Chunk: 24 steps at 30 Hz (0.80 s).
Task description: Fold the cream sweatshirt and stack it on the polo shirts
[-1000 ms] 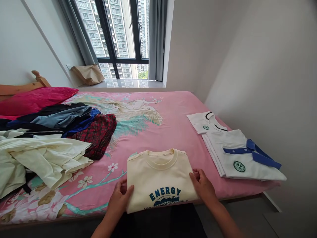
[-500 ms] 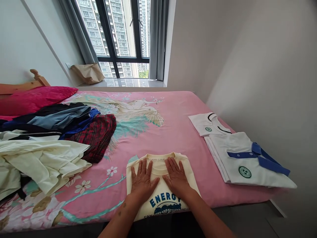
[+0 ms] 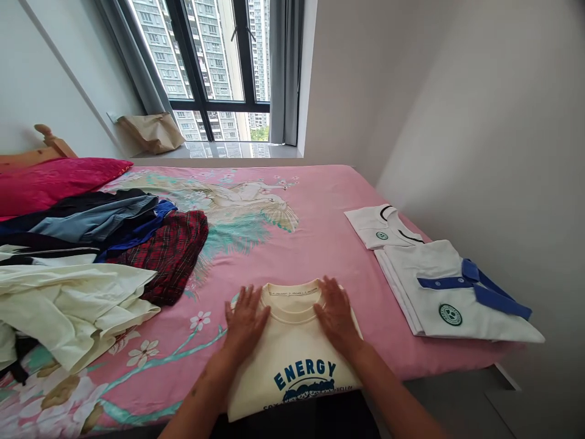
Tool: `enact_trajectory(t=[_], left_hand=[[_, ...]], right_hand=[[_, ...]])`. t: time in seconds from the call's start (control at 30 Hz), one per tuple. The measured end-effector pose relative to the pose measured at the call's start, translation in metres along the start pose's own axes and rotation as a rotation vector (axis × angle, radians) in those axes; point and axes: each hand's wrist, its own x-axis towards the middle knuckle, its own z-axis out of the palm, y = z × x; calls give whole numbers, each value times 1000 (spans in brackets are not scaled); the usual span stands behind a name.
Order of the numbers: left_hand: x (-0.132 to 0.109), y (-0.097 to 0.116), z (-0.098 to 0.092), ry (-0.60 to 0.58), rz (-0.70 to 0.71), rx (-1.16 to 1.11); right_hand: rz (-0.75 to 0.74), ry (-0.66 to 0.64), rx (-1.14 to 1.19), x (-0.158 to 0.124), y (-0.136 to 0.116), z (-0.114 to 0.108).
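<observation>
A cream T-shirt (image 3: 292,341) with blue "ENERGY" lettering lies folded at the bed's near edge, its collar facing away from me. My left hand (image 3: 245,323) rests flat on its left shoulder, fingers apart. On the right shoulder, beside the collar, my right hand (image 3: 337,317) lies flat with its fingers spread. Neither hand grips the cloth. The shirt's lower edge reaches the side of the bed, above dark cloth.
Folded white shirts with blue trim (image 3: 406,286) lie right, before another white shirt (image 3: 372,225). Loose clothes (image 3: 91,292) are heaped left near a red pillow (image 3: 68,180). A paper bag (image 3: 155,133) sits on the windowsill.
Both hands have moved apart, from below the collar out to the shirt's shoulders. The collar and the lettering now show fully. The view has shifted slightly.
</observation>
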Motion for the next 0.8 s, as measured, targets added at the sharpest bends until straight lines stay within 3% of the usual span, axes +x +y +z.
enact_trajectory(t=[0.07, 0.17, 0.27, 0.47, 0.63, 0.8], left_hand=[[7, -21, -17, -5, -109, -212], [13, -46, -41, -145, -152, -429], [17, -54, -53, -240, -170, -535], [17, -59, -47, -223, -220, -591], [20, -61, -43, -173, -200, -584], [33, -49, -44, -231, -158, -545]], right_hand=[[133, 65, 144, 3, 24, -9], [290, -23, 376, 14, 53, -18], [320, -111, 444, 30, 65, -23], [325, -255, 482, 43, 62, -30], [304, -172, 462, 39, 55, -27], [224, -129, 412, 45, 44, -28]])
